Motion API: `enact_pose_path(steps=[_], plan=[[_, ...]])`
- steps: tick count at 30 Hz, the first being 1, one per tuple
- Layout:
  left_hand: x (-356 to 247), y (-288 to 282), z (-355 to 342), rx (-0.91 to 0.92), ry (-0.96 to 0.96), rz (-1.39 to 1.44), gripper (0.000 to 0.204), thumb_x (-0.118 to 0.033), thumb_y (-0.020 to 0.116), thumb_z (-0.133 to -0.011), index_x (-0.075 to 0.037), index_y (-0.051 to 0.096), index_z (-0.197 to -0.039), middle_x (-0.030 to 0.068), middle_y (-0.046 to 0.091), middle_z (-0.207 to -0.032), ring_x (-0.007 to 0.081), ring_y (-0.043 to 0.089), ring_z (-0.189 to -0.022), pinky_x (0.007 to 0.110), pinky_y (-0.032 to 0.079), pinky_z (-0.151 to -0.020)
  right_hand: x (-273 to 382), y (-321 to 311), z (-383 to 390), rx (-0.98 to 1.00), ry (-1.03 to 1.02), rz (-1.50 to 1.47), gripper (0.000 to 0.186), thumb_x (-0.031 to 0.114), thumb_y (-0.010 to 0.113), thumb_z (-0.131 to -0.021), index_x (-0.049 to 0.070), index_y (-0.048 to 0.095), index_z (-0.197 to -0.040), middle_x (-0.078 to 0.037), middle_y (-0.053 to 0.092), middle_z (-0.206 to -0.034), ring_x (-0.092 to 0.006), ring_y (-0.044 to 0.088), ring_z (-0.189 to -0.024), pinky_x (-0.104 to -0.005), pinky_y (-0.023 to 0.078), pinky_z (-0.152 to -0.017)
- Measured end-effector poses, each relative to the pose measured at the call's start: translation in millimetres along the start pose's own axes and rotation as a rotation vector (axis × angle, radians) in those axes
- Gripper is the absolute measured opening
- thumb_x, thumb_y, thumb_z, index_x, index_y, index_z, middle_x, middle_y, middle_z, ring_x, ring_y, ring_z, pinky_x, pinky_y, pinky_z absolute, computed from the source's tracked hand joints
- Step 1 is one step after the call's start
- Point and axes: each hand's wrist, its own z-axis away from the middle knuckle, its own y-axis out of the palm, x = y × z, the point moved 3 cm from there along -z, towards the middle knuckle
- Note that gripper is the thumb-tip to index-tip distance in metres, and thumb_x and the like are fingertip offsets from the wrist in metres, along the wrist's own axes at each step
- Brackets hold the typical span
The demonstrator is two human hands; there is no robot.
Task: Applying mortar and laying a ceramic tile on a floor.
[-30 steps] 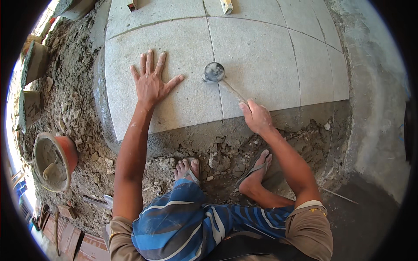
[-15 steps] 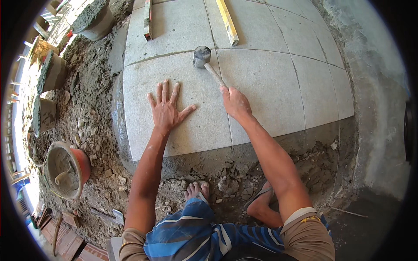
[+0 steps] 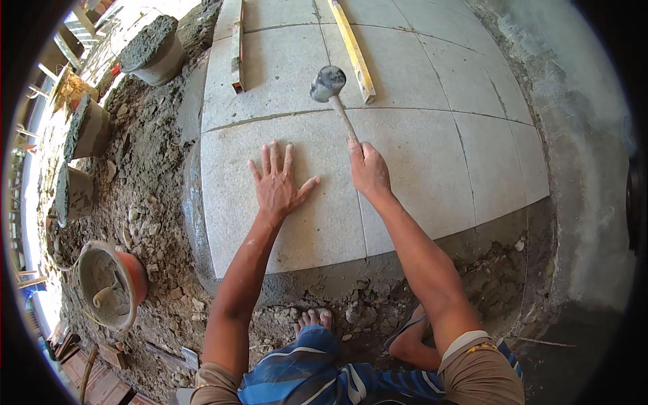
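Observation:
My left hand [image 3: 277,183] lies flat, fingers spread, on a pale speckled floor tile [image 3: 317,236] at the near left corner of the tiled area. In my right hand [image 3: 370,170] is the wooden handle of a rubber mallet [image 3: 329,82], gripped near its lower part. The mallet's dark grey head appears raised above the tiles, near the joint at this tile's far edge. Beyond it, a yellow spirit level [image 3: 354,54] rests on the farther tiles. A second narrow bar [image 3: 238,57], reddish and grey, lies to its left.
Wet mortar [image 3: 317,278] borders the tiles' near edge. Rubble and soil [image 3: 145,196] cover the left side, with an orange bucket [image 3: 139,280] holding mortar and a trowel. Several mortar-filled buckets [image 3: 158,61] stand farther back. Bare grey concrete [image 3: 587,223] runs along the right.
The mallet head has risen away from the tile surface. My left hand stays flat on the same tile. The whole view has shifted, so the scene sits lower in the picture.

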Motion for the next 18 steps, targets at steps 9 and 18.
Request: enact_pose_path(steps=[9,18], plan=[[-29,27,-117,0.022,0.09,0.023,0.105,-0.083,0.041,-0.091,-0.005,0.032,-0.161,0.0142,0.024,-0.17,0.0341,0.015,-0.159,0.065,0.005,-0.124,22,5,-71,-0.184,-0.11,-0.012,0.048,0.045,0.041,-0.108,0.0,0.057,-0.107,-0.033,0.069,-0.098,-0.0529,0.066,-0.094,-0.0593,0.051,-0.081],[-29,31,-115,-0.033,0.092,0.023,0.104,-0.083,0.041,-0.09,-0.006,0.034,-0.161,0.011,0.026,-0.17,0.0311,0.017,-0.159,0.064,0.005,-0.125,-17,12,-82,-0.061,-0.037,0.203,0.047,0.045,0.04,-0.108,0.001,0.056,-0.109,-0.031,0.07,-0.097,-0.0542,0.065,-0.095,-0.0598,0.051,-0.082]])
